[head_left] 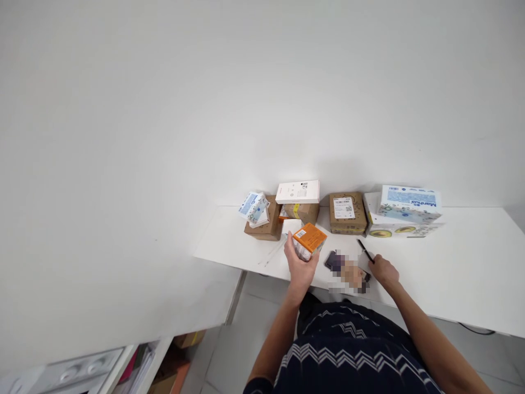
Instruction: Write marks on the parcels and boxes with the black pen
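My left hand (301, 268) grips a small orange and white box (310, 236) from its near side, tilted with the orange face and barcode label upward. Just behind it is a small white box (291, 225). In my closed right hand (384, 270) is a slim black stick-like tool (365, 249), pointing away and to the left; its exact kind is too small to tell. Between my hands lies a dark phone-like object (331, 261), partly covered by a blurred patch. A thin white cable (272, 253) rests left of my left hand.
Cardboard boxes (348, 224) line the wall on the white table (463, 273). A flat white box (297, 191) lies on one. At right, a blue and white box (410, 202) tops a larger white box (426, 231). A shelf (164, 355) stands lower left.
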The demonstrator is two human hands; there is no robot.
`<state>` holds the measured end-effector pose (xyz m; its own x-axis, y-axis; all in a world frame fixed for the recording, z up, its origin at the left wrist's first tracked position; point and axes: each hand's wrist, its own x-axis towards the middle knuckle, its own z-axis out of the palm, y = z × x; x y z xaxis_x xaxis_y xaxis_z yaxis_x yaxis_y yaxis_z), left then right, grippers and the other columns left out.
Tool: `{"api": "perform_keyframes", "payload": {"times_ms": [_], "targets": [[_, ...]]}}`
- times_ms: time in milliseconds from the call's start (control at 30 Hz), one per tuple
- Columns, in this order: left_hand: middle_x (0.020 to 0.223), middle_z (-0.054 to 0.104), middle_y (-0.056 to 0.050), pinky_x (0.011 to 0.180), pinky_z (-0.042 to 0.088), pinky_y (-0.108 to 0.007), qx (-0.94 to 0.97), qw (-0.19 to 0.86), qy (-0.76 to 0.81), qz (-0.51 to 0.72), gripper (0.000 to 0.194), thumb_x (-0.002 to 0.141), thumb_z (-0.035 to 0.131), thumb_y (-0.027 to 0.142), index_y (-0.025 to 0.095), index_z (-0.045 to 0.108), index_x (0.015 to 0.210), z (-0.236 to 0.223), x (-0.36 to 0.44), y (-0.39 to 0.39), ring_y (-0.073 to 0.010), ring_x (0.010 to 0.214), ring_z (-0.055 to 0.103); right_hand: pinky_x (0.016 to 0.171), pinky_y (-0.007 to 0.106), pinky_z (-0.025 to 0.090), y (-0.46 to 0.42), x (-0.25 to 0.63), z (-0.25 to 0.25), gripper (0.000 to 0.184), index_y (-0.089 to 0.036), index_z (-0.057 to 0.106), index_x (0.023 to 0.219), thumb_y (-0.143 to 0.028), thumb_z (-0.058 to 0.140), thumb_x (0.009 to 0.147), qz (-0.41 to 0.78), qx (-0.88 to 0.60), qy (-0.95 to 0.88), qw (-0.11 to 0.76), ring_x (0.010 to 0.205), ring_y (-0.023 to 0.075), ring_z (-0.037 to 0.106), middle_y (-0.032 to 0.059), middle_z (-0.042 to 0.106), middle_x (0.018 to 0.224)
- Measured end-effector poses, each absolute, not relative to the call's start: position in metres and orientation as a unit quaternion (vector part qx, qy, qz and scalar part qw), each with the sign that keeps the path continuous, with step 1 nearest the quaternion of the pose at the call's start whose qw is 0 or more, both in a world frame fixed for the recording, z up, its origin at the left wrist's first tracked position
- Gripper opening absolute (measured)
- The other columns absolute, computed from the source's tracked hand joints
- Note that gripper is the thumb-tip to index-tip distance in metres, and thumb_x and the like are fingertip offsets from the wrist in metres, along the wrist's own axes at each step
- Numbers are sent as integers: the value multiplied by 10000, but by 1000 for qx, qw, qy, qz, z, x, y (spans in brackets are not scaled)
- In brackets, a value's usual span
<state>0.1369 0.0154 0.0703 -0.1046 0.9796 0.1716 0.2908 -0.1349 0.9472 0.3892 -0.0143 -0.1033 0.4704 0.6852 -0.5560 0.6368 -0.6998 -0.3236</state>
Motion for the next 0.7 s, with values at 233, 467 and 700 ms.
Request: {"api": "perform_keyframes", "payload": {"times_ms": [233,467,700], "targets": [[1403,385,-142,1122,281,-439,582,288,582,489,837,670,753,293,225,318,1382,68,130,22,-282,1338,357,787,459,485,-17,391,-87,178,-140,638,866,-246,528,776,350,-850,-372,128,956,357,664,226,700,918],[1331,496,-107,1109,285,-463,613,239,573,489,767,636,779,254,258,445,1326,78,137,23,-302,1303,389,582,343,510,-12,379,-40,175,-212,500,792,-386,512,773,423,-757,-344,360,582,206,641,63,680,690],[1334,496,-111,1106,286,-473,613,243,577,482,797,642,787,289,257,427,1352,85,143,22,-313,1305,386,439,261,403,-12,367,42,221,-232,480,717,-307,680,661,495,-492,-195,689,443,144,553,-3,646,545]]}}
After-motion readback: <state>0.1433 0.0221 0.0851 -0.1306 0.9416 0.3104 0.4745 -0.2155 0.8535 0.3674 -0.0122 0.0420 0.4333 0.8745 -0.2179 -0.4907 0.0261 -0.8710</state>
